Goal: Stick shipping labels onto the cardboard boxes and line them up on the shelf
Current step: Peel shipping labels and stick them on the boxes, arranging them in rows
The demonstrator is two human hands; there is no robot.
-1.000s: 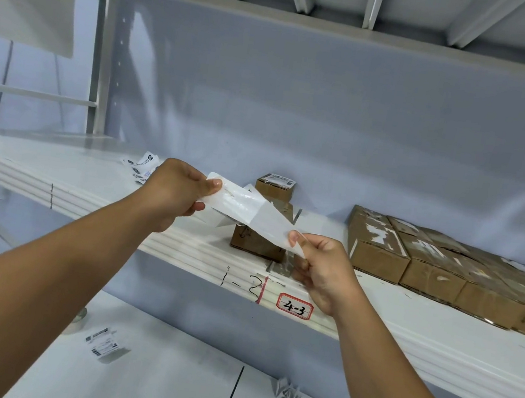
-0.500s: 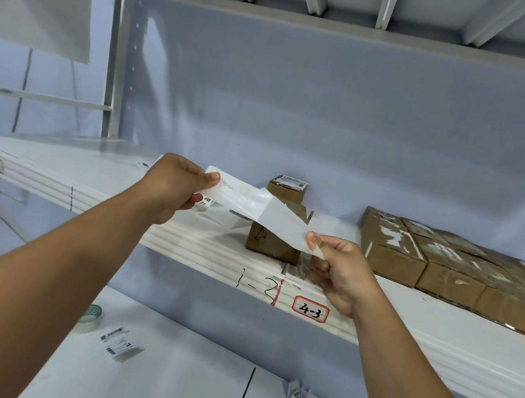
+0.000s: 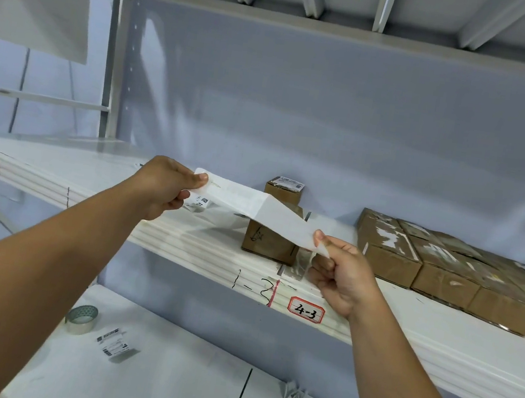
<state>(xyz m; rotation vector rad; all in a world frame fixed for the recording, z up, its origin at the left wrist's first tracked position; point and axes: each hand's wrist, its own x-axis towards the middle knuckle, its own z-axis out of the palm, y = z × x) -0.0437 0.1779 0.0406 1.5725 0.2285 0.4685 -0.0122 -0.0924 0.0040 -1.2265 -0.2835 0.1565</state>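
Observation:
A long white label strip (image 3: 253,205) stretches between my hands above the white shelf (image 3: 438,328). My left hand (image 3: 163,185) pinches its upper left end. At the lower right end my right hand (image 3: 342,270) pinches a corner between thumb and fingers. Behind the strip stands a brown cardboard box (image 3: 270,238), partly hidden by it. Further back a smaller box (image 3: 284,190) carries a label on top. A row of several worn brown boxes (image 3: 441,261) lines the shelf on the right.
Loose labels (image 3: 200,203) lie on the shelf under my left hand. On the lower shelf (image 3: 161,380) are a tape roll (image 3: 81,319), a printed label (image 3: 114,345) and a crumpled scrap (image 3: 294,394). A tag reading 4-3 (image 3: 305,310) marks the shelf edge.
Both hands keep hold of the strip; my left hand has lifted a little and the strip is pulled out longer and flatter. The view has shifted slightly left.

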